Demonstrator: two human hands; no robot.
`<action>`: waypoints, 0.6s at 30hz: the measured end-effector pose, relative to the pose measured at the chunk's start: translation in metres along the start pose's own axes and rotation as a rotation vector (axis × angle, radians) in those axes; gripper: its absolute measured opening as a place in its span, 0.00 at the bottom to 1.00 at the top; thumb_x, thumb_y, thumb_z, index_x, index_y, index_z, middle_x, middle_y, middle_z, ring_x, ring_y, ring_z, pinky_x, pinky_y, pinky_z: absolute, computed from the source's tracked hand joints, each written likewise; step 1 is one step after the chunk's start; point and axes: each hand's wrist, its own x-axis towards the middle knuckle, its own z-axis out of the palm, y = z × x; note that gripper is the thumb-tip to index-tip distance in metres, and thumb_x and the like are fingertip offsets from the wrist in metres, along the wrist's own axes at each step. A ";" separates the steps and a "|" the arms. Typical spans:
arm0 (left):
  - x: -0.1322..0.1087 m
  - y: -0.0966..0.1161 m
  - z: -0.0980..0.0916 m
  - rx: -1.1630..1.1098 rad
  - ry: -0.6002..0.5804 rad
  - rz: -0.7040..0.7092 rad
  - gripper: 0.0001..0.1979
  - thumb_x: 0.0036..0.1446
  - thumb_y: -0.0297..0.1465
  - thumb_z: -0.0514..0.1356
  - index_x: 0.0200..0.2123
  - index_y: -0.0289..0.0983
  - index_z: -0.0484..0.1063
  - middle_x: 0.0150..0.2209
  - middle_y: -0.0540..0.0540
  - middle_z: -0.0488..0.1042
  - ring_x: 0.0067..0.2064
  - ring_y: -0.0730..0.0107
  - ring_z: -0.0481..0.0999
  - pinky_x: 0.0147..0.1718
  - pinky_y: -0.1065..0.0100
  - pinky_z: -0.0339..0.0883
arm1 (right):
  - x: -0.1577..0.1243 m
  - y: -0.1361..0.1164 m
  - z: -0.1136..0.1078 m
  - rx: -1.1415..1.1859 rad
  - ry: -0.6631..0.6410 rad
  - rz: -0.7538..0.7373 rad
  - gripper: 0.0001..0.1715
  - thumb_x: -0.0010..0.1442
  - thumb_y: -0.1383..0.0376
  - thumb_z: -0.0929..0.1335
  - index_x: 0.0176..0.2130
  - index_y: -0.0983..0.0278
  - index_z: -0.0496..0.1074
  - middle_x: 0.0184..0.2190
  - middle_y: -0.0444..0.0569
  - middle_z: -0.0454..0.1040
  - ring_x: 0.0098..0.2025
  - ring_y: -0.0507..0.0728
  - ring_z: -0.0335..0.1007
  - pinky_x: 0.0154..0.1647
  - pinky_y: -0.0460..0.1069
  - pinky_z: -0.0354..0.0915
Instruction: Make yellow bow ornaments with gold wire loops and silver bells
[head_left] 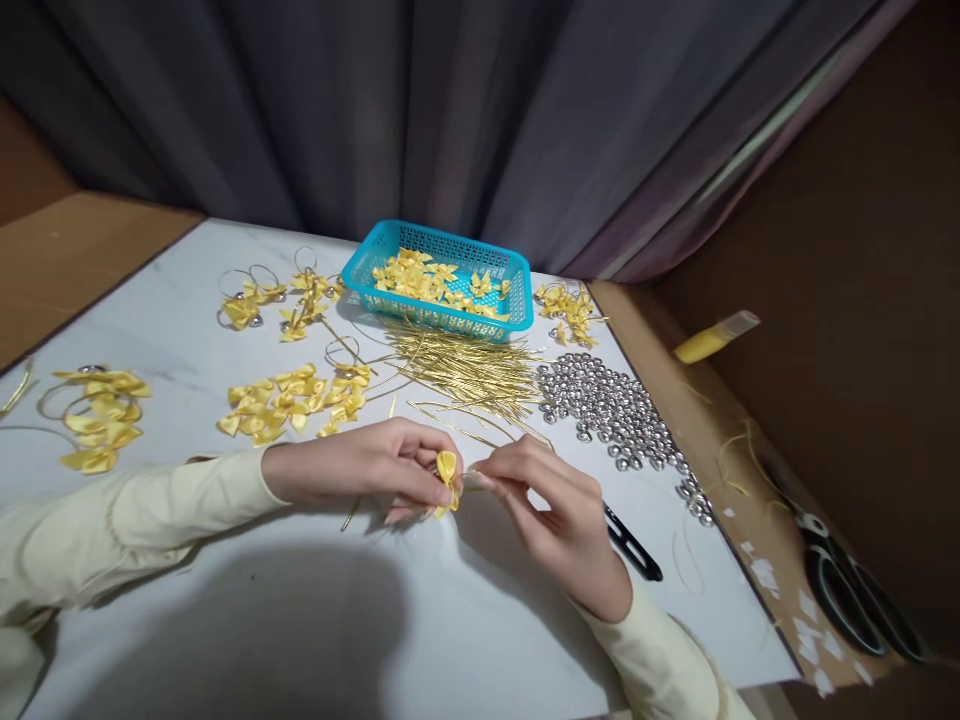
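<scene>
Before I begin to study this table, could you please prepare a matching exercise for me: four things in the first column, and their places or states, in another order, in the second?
Column one:
1. Perforated plastic basket
2. Silver beads
3. Black-handled scissors
4. Held yellow bow

Column two:
A. Near the white scraps, at the picture's right
B. Between the fingers of the left hand
C. Turquoise, with loose yellow bows inside
D. Heaped right of the gold wire ties

Right pairs: 1-C, 2-D, 3-A, 4-B
</scene>
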 end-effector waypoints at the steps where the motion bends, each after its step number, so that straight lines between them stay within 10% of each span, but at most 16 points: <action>1: 0.001 0.000 -0.001 -0.059 -0.008 0.009 0.04 0.52 0.27 0.60 0.31 0.33 0.67 0.23 0.53 0.68 0.20 0.81 0.63 0.19 0.77 0.57 | 0.000 0.000 0.000 0.012 0.026 0.030 0.09 0.57 0.77 0.64 0.35 0.66 0.71 0.28 0.50 0.73 0.31 0.53 0.67 0.30 0.49 0.64; 18: 0.003 -0.002 -0.007 -0.162 0.018 -0.014 0.07 0.51 0.28 0.62 0.25 0.31 0.69 0.18 0.52 0.69 0.17 0.81 0.64 0.18 0.77 0.60 | -0.004 -0.003 0.003 0.063 0.197 0.210 0.07 0.57 0.75 0.66 0.30 0.65 0.68 0.25 0.44 0.69 0.28 0.50 0.64 0.28 0.46 0.60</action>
